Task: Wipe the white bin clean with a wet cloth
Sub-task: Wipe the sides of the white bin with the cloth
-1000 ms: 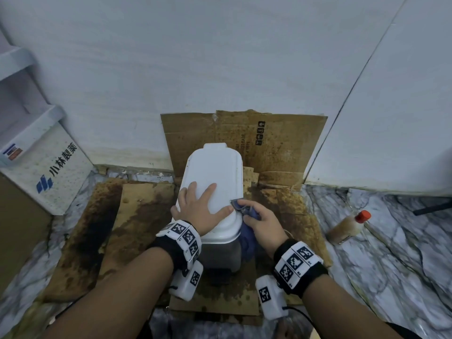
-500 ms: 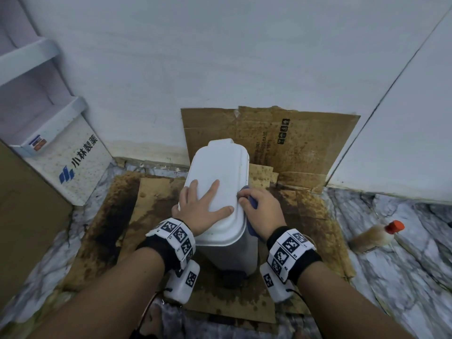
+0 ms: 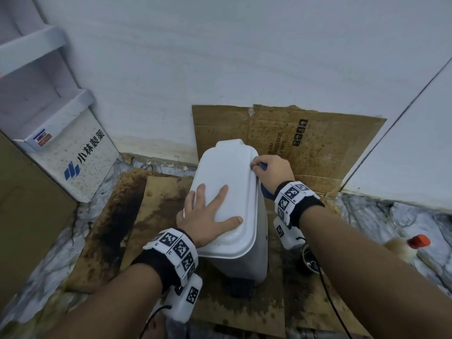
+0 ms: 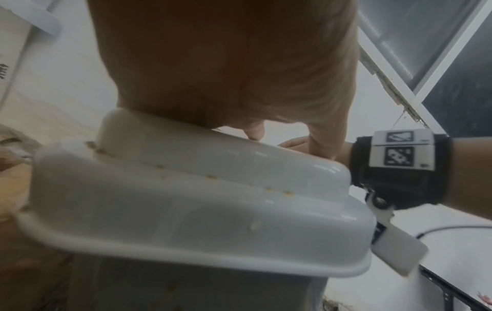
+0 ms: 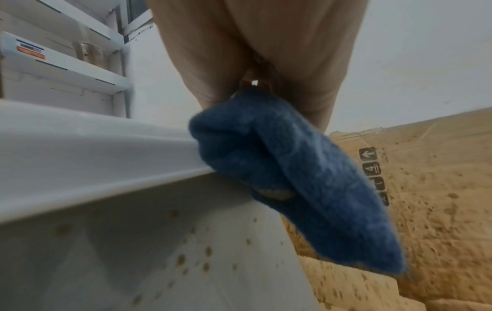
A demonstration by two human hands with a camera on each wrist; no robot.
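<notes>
The white bin (image 3: 234, 172) stands upright on stained cardboard, lid closed, brown specks on its lid edge (image 4: 213, 178) and side wall (image 5: 186, 258). My left hand (image 3: 208, 216) lies flat on the near half of the lid, fingers spread and straight. My right hand (image 3: 271, 170) grips a blue cloth (image 5: 287, 178) and holds it against the lid's right rim near the far corner. Part of the cloth (image 3: 266, 193) hangs down beside the bin below that wrist. In the right wrist view the cloth wraps over the rim.
Greasy cardboard (image 3: 318, 143) leans on the wall behind the bin and more cardboard (image 3: 156, 199) covers the marble floor. A white shelf unit with blue print (image 3: 80, 157) stands at left. A bottle with a red cap (image 3: 413, 245) lies on the floor at right.
My right hand has slid the cloth along the lid's right rim from the near end toward the far corner. The left hand stayed flat on the lid. The head view moved closer.
</notes>
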